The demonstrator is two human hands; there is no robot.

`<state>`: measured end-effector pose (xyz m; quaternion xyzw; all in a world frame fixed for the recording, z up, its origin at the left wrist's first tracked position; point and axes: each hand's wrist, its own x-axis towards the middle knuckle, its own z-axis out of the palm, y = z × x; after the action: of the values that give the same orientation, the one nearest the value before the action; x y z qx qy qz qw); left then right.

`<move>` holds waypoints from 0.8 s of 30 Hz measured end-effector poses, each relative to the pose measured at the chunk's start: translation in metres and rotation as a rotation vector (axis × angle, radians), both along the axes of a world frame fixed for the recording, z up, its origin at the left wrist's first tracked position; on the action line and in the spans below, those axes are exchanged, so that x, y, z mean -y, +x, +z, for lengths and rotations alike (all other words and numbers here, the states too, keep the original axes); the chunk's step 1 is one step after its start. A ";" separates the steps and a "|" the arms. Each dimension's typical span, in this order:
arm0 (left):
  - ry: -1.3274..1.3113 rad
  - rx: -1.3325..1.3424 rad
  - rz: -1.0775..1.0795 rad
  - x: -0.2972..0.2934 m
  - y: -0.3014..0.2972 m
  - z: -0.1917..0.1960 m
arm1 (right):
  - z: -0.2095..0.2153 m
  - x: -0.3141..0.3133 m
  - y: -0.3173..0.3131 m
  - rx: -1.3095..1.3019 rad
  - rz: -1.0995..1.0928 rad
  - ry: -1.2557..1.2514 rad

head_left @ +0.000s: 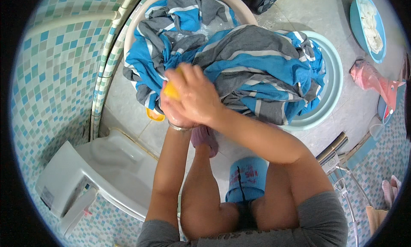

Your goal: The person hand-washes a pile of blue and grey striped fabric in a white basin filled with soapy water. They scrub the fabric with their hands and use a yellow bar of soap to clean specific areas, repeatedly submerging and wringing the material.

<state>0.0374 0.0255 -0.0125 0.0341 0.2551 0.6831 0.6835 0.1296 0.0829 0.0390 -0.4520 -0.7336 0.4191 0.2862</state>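
A yellow bar of soap (172, 90) sits between my two hands, over the near left edge of a wet blue, grey and white striped cloth (261, 60). From above, the fingers of my right hand (198, 92) curl round the soap. My left hand (173, 113), with a bracelet at the wrist, is underneath and against the cloth; its fingers are mostly hidden. The large cloth spreads across a pale pink basin (248, 9) at the far left and a light blue basin (335, 82) on the right. Some water shows in the pink one.
An orange soap dish (155, 115) lies on the floor beside the cloth. A white bathroom fixture (120, 161) stands at the left. Between my legs is a blue bucket-like seat (247, 178). At the right are a small blue basin (356, 22) of white cloth and a pink item (374, 82).
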 end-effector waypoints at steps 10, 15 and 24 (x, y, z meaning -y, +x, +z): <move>0.001 0.136 -0.092 -0.005 0.002 0.017 | 0.011 0.005 -0.004 0.003 -0.104 0.131; -0.640 -0.111 0.036 -0.018 0.027 0.040 | -0.028 -0.024 0.009 0.143 -0.196 -0.214; -0.622 -0.145 0.005 -0.031 0.023 0.049 | -0.023 -0.007 0.011 -0.025 -0.262 -0.099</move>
<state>0.0607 0.0565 0.0365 -0.1288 0.4998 0.5697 0.6396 0.1409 0.0904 0.0155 -0.5524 -0.6431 0.4194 0.3247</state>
